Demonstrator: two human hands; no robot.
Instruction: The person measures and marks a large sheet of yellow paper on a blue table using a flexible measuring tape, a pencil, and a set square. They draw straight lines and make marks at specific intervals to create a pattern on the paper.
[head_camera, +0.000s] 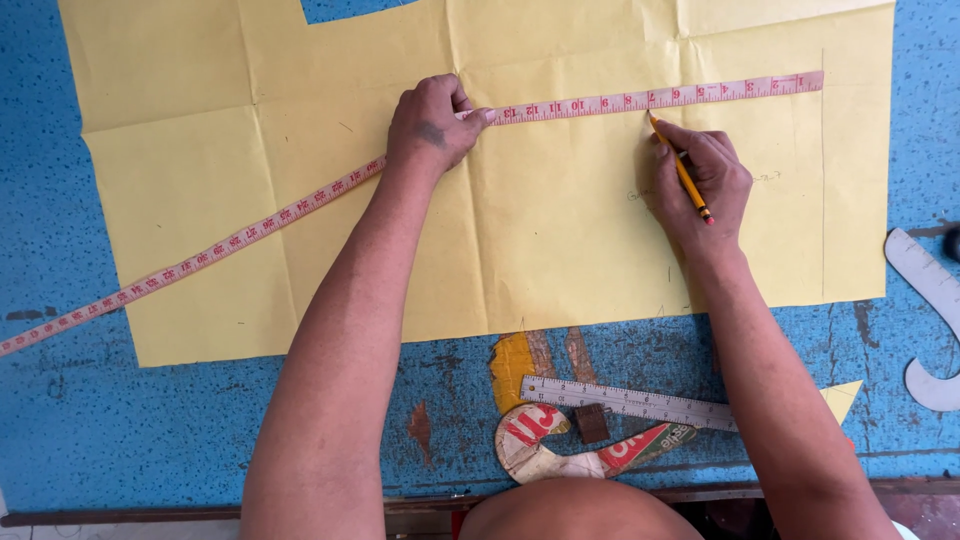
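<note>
A worn blue speckled tabletop (150, 430) with scraped patches, evenly lit, fills the view.

Both forearms bare to the elbow and beyond, no sleeves in view. Left hand (430, 125) carried a dark smudge on its back. Right hand (700, 180) unmarked. No rings, watch or gloves seen.

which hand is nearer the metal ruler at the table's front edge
Right. The right hand with the pencil is above the metal ruler; the left hand is farther up-left.
</note>
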